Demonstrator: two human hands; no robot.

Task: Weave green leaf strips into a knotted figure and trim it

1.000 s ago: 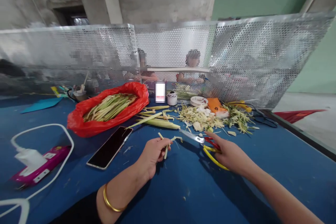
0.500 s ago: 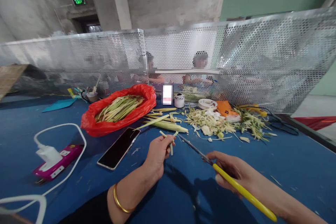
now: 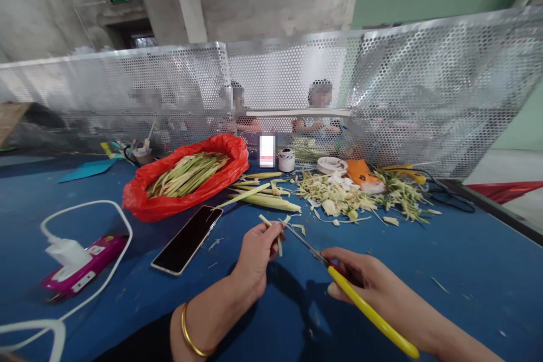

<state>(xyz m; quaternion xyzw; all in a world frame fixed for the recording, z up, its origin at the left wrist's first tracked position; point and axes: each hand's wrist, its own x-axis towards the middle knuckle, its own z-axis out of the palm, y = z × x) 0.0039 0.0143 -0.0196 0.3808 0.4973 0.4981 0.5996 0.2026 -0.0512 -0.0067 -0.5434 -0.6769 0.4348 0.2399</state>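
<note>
Near the middle of the blue table, my left hand (image 3: 257,249) pinches a small pale-green plant strip (image 3: 265,220) between thumb and fingertips, one end hanging below the fingers. My right hand (image 3: 360,274) grips yellow-handled scissors (image 3: 365,308), seen edge-on. Their narrow metal blades (image 3: 302,239) reach left to the strip at my left fingertips. Fingers hide part of the handles, and whether the blades are parted is hard to see. Small cut pieces (image 3: 298,229) lie just beyond the blades.
A red plastic bag (image 3: 142,206) of long plant strips stands left, near a phone (image 3: 186,240). A purple power strip (image 3: 85,268) with a white cable is farther left. Loose husks (image 3: 267,201), a pile of trimmings (image 3: 339,195) and a tape roll (image 3: 332,165) lie before the perforated metal screen (image 3: 288,68).
The scissors have moved left, their tips now at the strip in my left hand. A cut piece now lies on the table past the blades. The view has shifted slightly.
</note>
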